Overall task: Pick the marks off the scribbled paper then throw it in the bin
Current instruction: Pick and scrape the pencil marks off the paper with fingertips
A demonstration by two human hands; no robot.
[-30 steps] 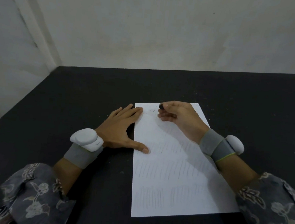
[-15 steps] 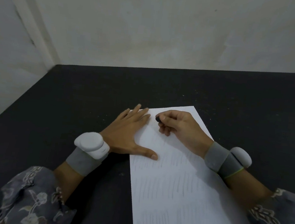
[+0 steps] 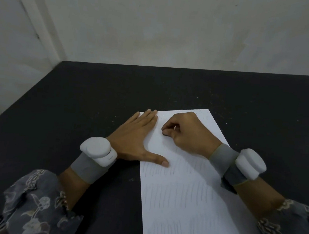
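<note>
Two hands on paper [image 3: 190, 193] | left hand [image 3: 135, 139] flat | right hand [image 3: 189, 134] pinching eraser [image 3: 165, 135]

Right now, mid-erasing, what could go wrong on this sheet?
1. The left hand pins only the paper's upper left edge; the lower half lies free, so hard strokes might skew or crease it.
2. The eraser is almost hidden in the right hand; so small a grip may slip.
3. Crumbs dot the top of the sheet and the table; they may scatter when the paper is lifted.
</note>
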